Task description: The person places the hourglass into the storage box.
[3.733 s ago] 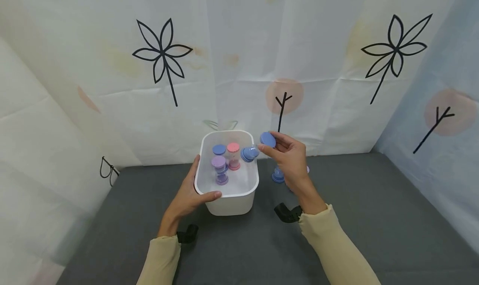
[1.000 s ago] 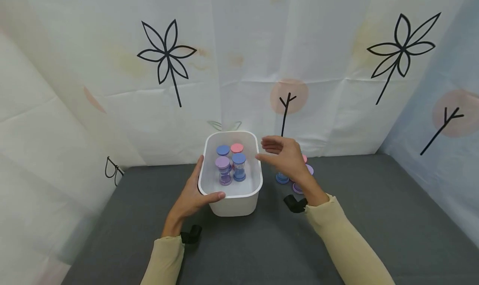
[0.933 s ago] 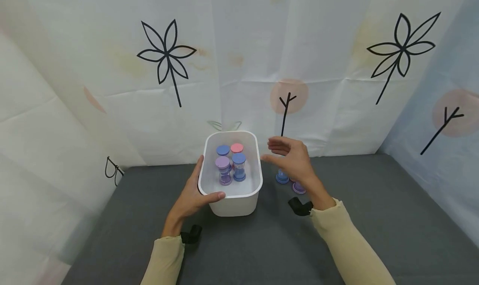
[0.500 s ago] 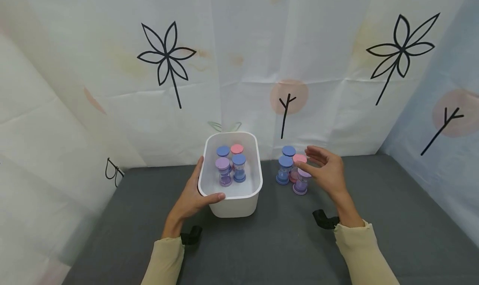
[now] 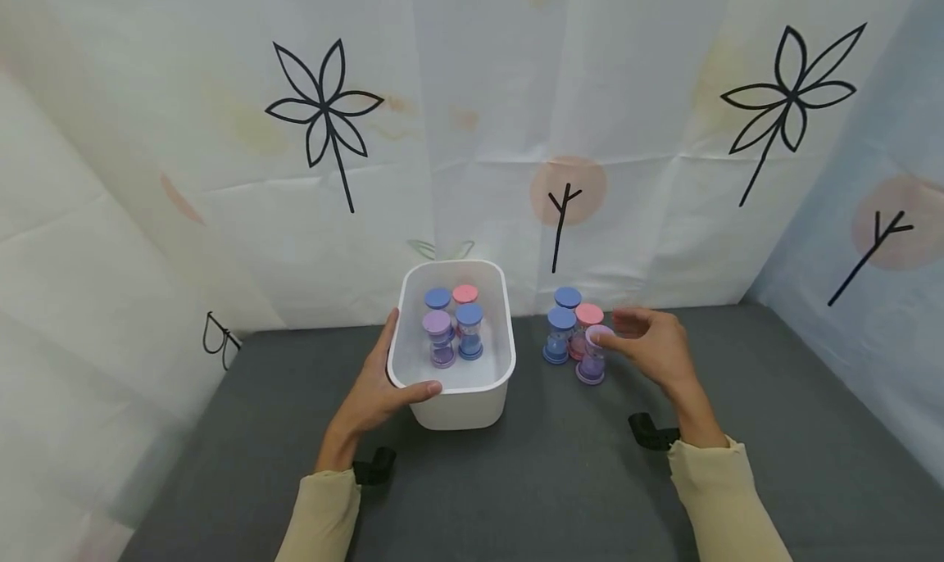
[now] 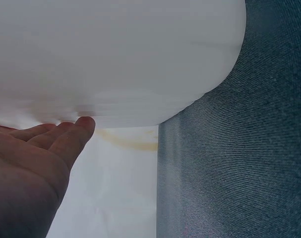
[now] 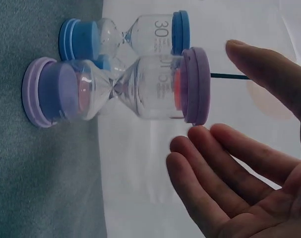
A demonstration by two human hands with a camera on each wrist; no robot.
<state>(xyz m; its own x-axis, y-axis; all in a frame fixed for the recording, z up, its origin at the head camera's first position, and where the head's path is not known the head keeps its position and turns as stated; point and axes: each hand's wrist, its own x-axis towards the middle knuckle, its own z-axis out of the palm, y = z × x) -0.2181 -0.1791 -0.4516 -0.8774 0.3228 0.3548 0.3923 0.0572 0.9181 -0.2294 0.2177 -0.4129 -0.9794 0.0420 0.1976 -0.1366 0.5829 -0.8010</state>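
A white bin [image 5: 508, 364] stands on the grey table and holds several upright sand timers with blue [image 5: 469, 314], pink [image 5: 465, 293] and purple [image 5: 437, 323] caps. My left hand [image 5: 394, 372] grips the bin's near-left rim, thumb over the edge. Its fingers [image 6: 66, 136] lie flat on the bin's outer wall [image 6: 115, 54]. Right of the bin stand several more timers. My right hand [image 5: 618, 334] is open beside the purple timer [image 5: 592, 357], its fingertips [image 7: 197, 133] at the top cap. In the right wrist view the purple timer [image 7: 115, 87] stands before a blue one [image 7: 125, 35].
The grey table cloth [image 5: 560, 480] stretches to the front and right. White printed sheets [image 5: 472, 136] wall in the back and both sides close behind the bin. A blue timer [image 5: 558, 333] and a pink one [image 5: 587, 318] stand tight against the purple timer.
The right hand set a blue timer in the bin, then swung right and down to the timers on the table. The left hand and bin stayed put.
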